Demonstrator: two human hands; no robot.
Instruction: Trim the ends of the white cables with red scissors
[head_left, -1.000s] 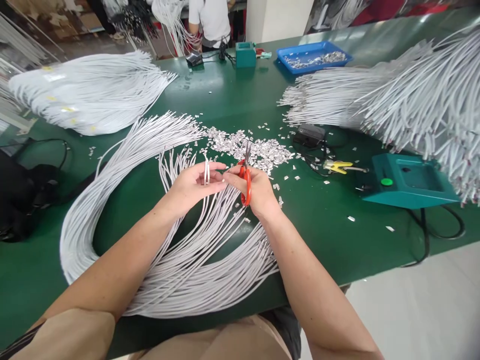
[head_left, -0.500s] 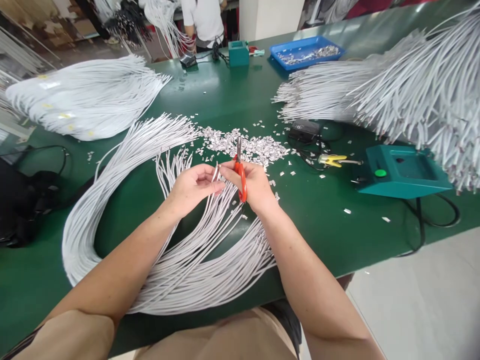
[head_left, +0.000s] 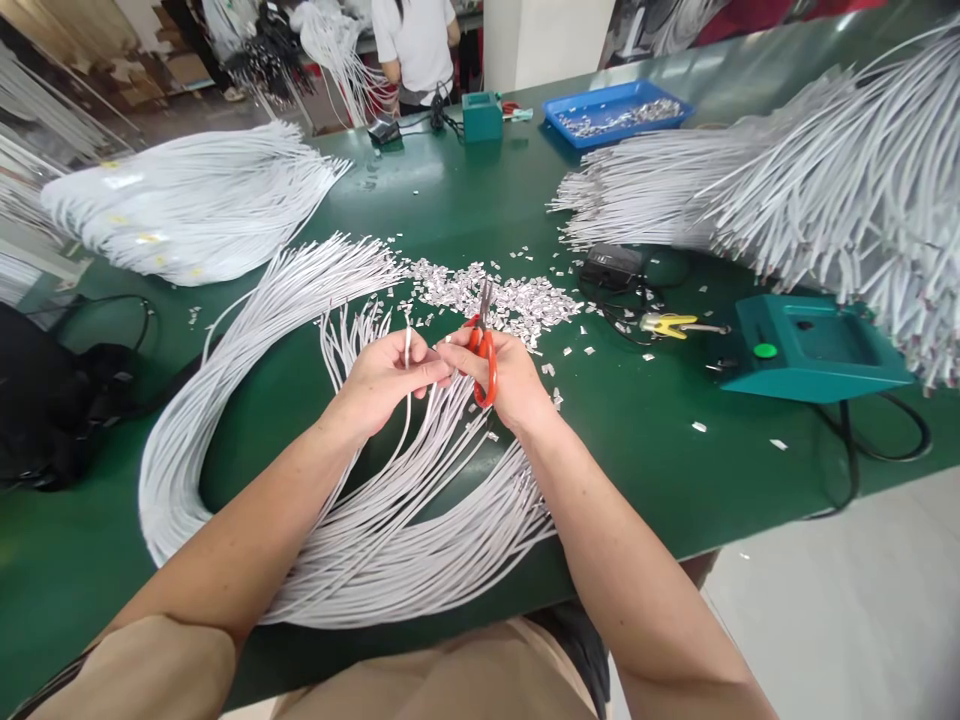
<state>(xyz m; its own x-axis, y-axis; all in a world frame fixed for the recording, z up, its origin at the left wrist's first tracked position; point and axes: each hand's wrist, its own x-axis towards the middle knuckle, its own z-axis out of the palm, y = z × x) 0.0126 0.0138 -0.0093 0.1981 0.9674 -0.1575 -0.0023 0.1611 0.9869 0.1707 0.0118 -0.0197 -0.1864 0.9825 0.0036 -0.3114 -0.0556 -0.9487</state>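
Observation:
Between the fingers of my left hand [head_left: 386,380] is a white cable [head_left: 407,348], its end poking up above the knuckles. My right hand [head_left: 506,375] carries red-handled scissors [head_left: 486,365], blades pointing away from me. Its thumb and forefinger meet the left fingertips, and what lies between them is too small to make out. Under both hands spreads a looped bundle of white cables [head_left: 172,440], with some ends lying below my right wrist. Just past the scissors is a scattered pile of small silvery-white pieces [head_left: 517,300].
More white cable bundles lie at left [head_left: 187,205] and right [head_left: 825,180]. A teal machine with a green button [head_left: 814,345], yellow-handled pliers [head_left: 667,325] and a black adapter [head_left: 611,265] sit to the right. Farther back are a blue tray [head_left: 619,110] and a person [head_left: 416,50].
The cable end in my left hand has shifted left, away from the right fingertips, and stands more upright. The scissors are still in my right hand. The whole view has shifted slightly.

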